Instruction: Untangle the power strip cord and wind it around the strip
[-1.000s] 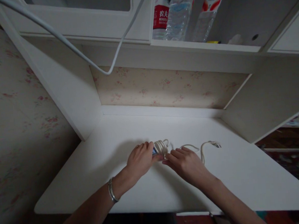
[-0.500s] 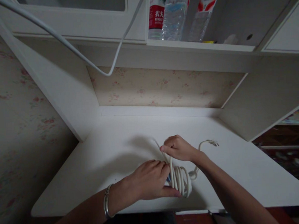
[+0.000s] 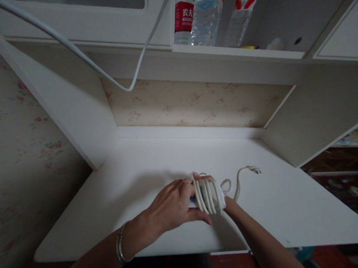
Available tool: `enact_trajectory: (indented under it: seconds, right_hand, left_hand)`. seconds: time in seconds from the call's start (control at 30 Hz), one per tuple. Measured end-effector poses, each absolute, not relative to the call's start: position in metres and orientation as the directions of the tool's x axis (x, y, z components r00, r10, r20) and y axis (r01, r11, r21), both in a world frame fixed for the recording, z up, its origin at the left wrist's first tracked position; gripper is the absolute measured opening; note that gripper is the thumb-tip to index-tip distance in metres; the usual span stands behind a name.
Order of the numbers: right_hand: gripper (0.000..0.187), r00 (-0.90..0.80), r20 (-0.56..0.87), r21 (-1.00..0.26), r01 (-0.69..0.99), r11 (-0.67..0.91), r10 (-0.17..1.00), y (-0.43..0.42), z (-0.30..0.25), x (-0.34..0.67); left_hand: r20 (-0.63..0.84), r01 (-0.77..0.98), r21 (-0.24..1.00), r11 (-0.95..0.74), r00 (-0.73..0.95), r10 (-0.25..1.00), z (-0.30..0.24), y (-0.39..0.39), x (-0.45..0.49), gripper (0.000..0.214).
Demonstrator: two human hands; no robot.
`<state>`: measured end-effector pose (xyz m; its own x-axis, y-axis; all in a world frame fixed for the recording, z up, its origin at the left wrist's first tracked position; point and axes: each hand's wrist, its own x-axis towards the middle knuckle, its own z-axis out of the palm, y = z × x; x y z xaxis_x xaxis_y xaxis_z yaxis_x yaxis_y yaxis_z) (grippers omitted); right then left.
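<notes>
A white cable coil (image 3: pixel 209 197) of several loops stands upright over the white desk (image 3: pixel 139 172). My left hand (image 3: pixel 171 208) grips the coil from the left, thumb under it, with a small blue object showing between the fingers. My right hand (image 3: pixel 213 184) is mostly hidden behind the coil; only fingertips show at its top, and the wrist comes out below. The cable's free end with its plug (image 3: pixel 253 169) lies on the desk to the right.
A white cord (image 3: pixel 72 49) hangs across the upper left. Plastic bottles (image 3: pixel 205 16) stand on the shelf above. Desk side panels rise at left and right, with floral wallpaper behind. The desk's front edge is close to my arms.
The right hand dropped from above the coil to behind it, carrying the cable round. The coil shifted up slightly, and the loose tail on the desk got shorter.
</notes>
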<state>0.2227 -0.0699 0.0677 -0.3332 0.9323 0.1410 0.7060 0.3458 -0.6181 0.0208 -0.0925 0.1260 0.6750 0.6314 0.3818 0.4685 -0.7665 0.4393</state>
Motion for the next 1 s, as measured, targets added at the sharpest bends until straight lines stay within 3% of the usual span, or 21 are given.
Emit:
enact_trajectory:
  seconds: [0.17,0.27,0.43,0.73,0.87,1.0]
  right_hand:
    - [0.046,-0.352,0.070,-0.258,0.897,0.358,0.933,-0.101,0.066,0.222]
    - [0.031,-0.370,0.038,-0.124,0.920,0.372,0.928,-0.119,0.072,0.212]
    - [0.027,-0.478,0.142,-0.054,0.871,0.489,0.867,-0.128,0.088,0.206]
    - [0.018,-0.582,0.297,-0.013,0.790,0.613,0.757,-0.117,0.103,0.223]
    - [0.017,-0.618,0.315,-0.001,0.758,0.652,0.720,-0.117,0.104,0.225]
    - [0.015,-0.654,0.328,0.058,0.734,0.677,0.681,-0.115,0.108,0.224]
  left_hand:
    - [0.361,0.651,0.432,-0.624,0.509,0.781,0.119,-0.071,0.014,0.063]
    - [0.356,0.710,0.405,-0.575,0.458,0.815,0.111,-0.060,0.016,0.057]
    - [0.320,0.758,0.423,-0.496,0.387,0.865,0.097,-0.053,0.026,0.044]
    - [0.220,0.538,0.626,-0.564,0.573,0.790,0.093,-0.060,0.013,0.034]
    - [0.224,0.509,0.609,-0.608,0.624,0.748,0.101,-0.061,0.003,0.044]
    - [0.225,0.561,0.515,-0.648,0.641,0.734,0.100,-0.063,0.006,0.049]
